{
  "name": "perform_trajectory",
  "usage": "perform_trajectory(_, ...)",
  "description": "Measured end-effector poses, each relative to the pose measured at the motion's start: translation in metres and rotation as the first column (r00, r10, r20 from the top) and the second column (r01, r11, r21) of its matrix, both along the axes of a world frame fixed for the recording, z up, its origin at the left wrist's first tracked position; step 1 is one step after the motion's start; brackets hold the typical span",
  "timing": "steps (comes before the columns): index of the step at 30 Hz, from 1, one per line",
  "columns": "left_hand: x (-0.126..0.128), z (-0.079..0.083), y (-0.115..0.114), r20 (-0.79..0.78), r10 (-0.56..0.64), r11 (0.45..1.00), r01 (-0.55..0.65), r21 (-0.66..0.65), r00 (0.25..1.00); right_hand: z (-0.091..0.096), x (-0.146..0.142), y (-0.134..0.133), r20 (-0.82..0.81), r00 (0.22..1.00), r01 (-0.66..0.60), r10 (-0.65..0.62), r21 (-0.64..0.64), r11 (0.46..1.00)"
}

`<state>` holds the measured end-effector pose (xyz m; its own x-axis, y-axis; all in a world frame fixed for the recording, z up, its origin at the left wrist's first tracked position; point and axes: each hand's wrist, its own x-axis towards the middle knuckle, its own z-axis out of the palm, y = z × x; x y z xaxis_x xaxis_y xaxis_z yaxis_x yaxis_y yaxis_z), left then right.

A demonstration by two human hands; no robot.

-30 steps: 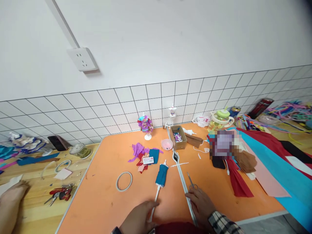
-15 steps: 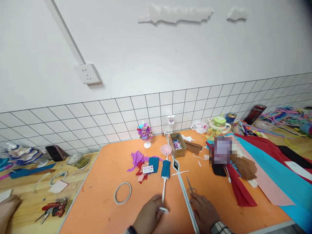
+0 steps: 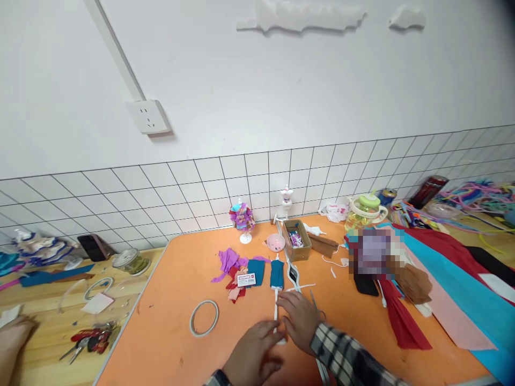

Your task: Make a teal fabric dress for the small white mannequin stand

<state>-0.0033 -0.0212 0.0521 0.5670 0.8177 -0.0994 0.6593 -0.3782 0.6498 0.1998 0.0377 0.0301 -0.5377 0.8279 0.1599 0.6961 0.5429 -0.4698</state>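
A small white dress-form stand lies on the table with teal fabric [image 3: 277, 274] wrapped round its body, its thin white stem [image 3: 276, 311] pointing towards me. My left hand [image 3: 253, 351] rests over the stem's lower end by the base, fingers stretched across it and thumb apart. From the right, my right hand [image 3: 301, 319] reaches to the stem just below the fabric, fingers spread and near or touching it. Small scissors [image 3: 315, 303] lie partly hidden behind my right hand. My right forearm covers part of the white-edged strip with an oval opening [image 3: 293, 274].
Left of the stand lie a tape roll [image 3: 204, 318], a labelled packet [image 3: 246, 280] and purple scraps [image 3: 228, 260]. Behind are a pink bowl [image 3: 276, 243], a box [image 3: 296, 252] and a dressed form [image 3: 242, 217]. Coloured fabric sheets [image 3: 454, 289] cover the right. Another person's hand [image 3: 16, 332] is far left.
My right hand has moved left from beside the scissors to the stem, crossing the white-edged strip. My left hand has loosened from its grip near the base. The view has shifted slightly.
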Motion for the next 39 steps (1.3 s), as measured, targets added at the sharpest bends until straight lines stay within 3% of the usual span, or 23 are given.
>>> perform_trajectory(4,0.017,-0.004,0.003,0.058,0.025,1.0,-0.025,0.002,0.998,0.011,-0.053,0.048,0.188,0.978,-0.093,0.094,-0.014,0.996)
perform_trajectory(10,0.019,-0.021,0.005,0.01,-0.017,0.999,0.016,0.041,1.0,-0.007,-0.095,0.085,0.297,0.951,-0.075,0.082,-0.033,0.997)
perform_trajectory(14,0.017,-0.034,0.001,-0.034,-0.026,0.996,0.029,0.081,0.999,-0.015,-0.096,0.085,0.321,0.947,0.0,0.016,-0.05,0.999)
perform_trajectory(18,0.017,-0.056,-0.003,-0.06,-0.06,0.978,0.071,0.196,0.996,-0.004,-0.092,0.079,0.27,0.963,0.036,-0.019,-0.056,0.998)
perform_trajectory(20,0.017,-0.069,-0.005,-0.066,-0.095,0.943,0.111,0.314,0.993,0.005,-0.085,0.077,0.22,0.971,0.103,-0.091,-0.043,0.994)
perform_trajectory(23,0.015,-0.08,-0.006,-0.066,-0.096,0.849,0.116,0.516,0.993,0.015,-0.062,0.069,0.173,0.947,0.284,-0.271,-0.051,0.958)
perform_trajectory(25,0.012,-0.08,-0.006,-0.064,-0.095,0.779,0.114,0.616,0.993,0.012,-0.038,0.058,0.143,0.926,0.364,-0.348,-0.106,0.925)
perform_trajectory(27,0.01,-0.072,-0.004,-0.068,-0.095,0.719,0.116,0.685,0.993,0.003,-0.016,0.043,-0.035,0.903,0.403,-0.429,-0.281,0.871)
perform_trajectory(29,0.011,-0.061,0.0,-0.073,-0.072,0.687,0.103,0.719,0.995,-0.01,-0.004,0.024,-0.147,0.858,0.391,-0.492,-0.433,0.812)
perform_trajectory(31,0.013,-0.049,0.006,-0.087,-0.048,0.685,0.096,0.722,0.995,-0.02,-0.002,0.008,-0.251,0.787,0.404,-0.563,-0.48,0.779)
perform_trajectory(33,0.017,-0.041,0.012,-0.127,-0.057,0.685,0.131,0.717,0.99,-0.024,-0.01,-0.002,-0.319,0.786,0.319,-0.53,-0.525,0.789)
perform_trajectory(36,0.02,-0.037,0.02,-0.179,-0.084,0.673,0.188,0.715,0.98,-0.021,-0.023,0.0,-0.317,0.853,0.189,-0.414,-0.552,0.812)
perform_trajectory(39,0.011,-0.046,0.028,-0.174,0.035,0.72,0.097,0.688,0.984,-0.017,-0.026,0.02,-0.206,0.886,0.284,-0.415,-0.467,0.837)
